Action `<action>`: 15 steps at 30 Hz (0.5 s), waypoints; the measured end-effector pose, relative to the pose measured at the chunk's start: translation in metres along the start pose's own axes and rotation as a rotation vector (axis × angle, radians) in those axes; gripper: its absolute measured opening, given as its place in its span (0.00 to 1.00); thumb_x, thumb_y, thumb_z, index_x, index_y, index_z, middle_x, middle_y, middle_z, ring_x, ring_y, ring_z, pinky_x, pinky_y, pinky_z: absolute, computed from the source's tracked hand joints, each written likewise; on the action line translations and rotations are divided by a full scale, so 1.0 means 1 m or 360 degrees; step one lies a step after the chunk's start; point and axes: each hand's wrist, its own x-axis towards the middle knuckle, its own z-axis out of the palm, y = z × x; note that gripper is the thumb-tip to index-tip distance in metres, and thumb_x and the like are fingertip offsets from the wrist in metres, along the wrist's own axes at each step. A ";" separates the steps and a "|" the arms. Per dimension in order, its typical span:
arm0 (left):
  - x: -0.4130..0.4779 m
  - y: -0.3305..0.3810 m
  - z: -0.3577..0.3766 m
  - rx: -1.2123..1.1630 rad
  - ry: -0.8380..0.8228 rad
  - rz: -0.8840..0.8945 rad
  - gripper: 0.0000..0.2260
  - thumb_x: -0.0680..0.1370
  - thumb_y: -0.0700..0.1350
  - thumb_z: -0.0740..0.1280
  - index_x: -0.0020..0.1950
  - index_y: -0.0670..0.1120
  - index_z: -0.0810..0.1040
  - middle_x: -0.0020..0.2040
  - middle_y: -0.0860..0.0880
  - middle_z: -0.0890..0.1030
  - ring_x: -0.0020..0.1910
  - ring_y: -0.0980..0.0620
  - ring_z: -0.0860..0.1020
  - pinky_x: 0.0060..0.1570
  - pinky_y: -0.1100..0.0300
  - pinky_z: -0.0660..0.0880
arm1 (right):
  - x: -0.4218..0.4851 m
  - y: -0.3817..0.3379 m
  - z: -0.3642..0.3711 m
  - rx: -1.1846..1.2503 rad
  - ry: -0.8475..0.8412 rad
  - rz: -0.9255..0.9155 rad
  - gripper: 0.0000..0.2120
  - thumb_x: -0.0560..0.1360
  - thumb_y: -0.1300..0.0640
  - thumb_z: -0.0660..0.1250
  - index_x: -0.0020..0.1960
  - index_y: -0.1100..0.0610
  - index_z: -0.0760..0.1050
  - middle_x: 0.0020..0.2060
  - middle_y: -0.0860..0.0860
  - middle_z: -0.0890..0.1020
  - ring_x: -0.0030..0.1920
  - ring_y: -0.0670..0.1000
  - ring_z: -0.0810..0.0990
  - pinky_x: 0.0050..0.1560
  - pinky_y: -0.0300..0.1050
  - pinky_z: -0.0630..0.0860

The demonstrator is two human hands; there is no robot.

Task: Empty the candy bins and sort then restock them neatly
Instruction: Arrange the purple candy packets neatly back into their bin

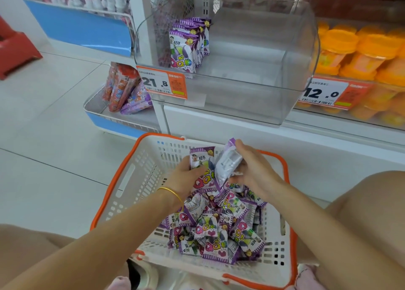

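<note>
Left hand (186,178) curls fingers (185,161) round purple candy packet (200,158), face up; right hand (252,169) grips silver-backed packet (228,162). Target: standing packet row (188,46) in clear plastic bin (274,70), straight above left hand, so left nearer.

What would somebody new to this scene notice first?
Probably the heap of purple candy packets in the white, orange-rimmed basket at bottom centre, with the left hand gripping a face-up packet and the right hand a silver-backed packet above it. Then the big clear bin on the shelf above, nearly empty except an upright row of packets at its left.
</note>
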 end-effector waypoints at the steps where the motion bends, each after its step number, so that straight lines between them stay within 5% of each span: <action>1: -0.002 0.002 0.004 -0.0093 -0.0064 -0.0021 0.07 0.80 0.41 0.63 0.58 0.46 0.75 0.53 0.41 0.82 0.52 0.42 0.81 0.56 0.43 0.77 | 0.000 -0.001 0.002 0.0157 -0.0103 0.0103 0.22 0.79 0.43 0.57 0.59 0.60 0.74 0.48 0.58 0.80 0.38 0.52 0.80 0.35 0.46 0.79; 3: -0.002 0.003 0.008 -0.0241 -0.0180 -0.0059 0.11 0.83 0.45 0.57 0.61 0.44 0.75 0.54 0.41 0.83 0.50 0.43 0.82 0.51 0.50 0.80 | -0.001 -0.001 0.004 0.0232 -0.0164 0.0160 0.20 0.80 0.46 0.57 0.60 0.61 0.75 0.46 0.58 0.81 0.38 0.52 0.80 0.38 0.49 0.80; 7: -0.001 0.007 0.008 -0.0421 -0.0218 -0.0053 0.16 0.84 0.49 0.52 0.58 0.43 0.76 0.51 0.43 0.84 0.51 0.45 0.82 0.53 0.50 0.79 | 0.001 0.010 0.000 -0.0560 0.0093 -0.0183 0.11 0.76 0.62 0.68 0.57 0.56 0.75 0.45 0.54 0.79 0.31 0.46 0.76 0.31 0.41 0.76; 11: 0.001 0.007 0.011 -0.0500 -0.0228 -0.0104 0.19 0.83 0.53 0.51 0.58 0.45 0.77 0.54 0.42 0.83 0.55 0.44 0.81 0.56 0.49 0.77 | 0.005 0.014 -0.002 -0.0694 0.0241 -0.0229 0.18 0.71 0.55 0.73 0.58 0.51 0.73 0.46 0.49 0.78 0.38 0.46 0.76 0.37 0.39 0.69; 15: 0.003 0.005 0.009 -0.0470 -0.0250 -0.0158 0.19 0.82 0.55 0.54 0.60 0.44 0.76 0.54 0.42 0.83 0.53 0.45 0.82 0.51 0.52 0.79 | 0.008 0.021 0.003 -0.0751 0.0179 -0.0216 0.18 0.71 0.52 0.74 0.58 0.56 0.75 0.47 0.54 0.81 0.46 0.50 0.81 0.45 0.44 0.76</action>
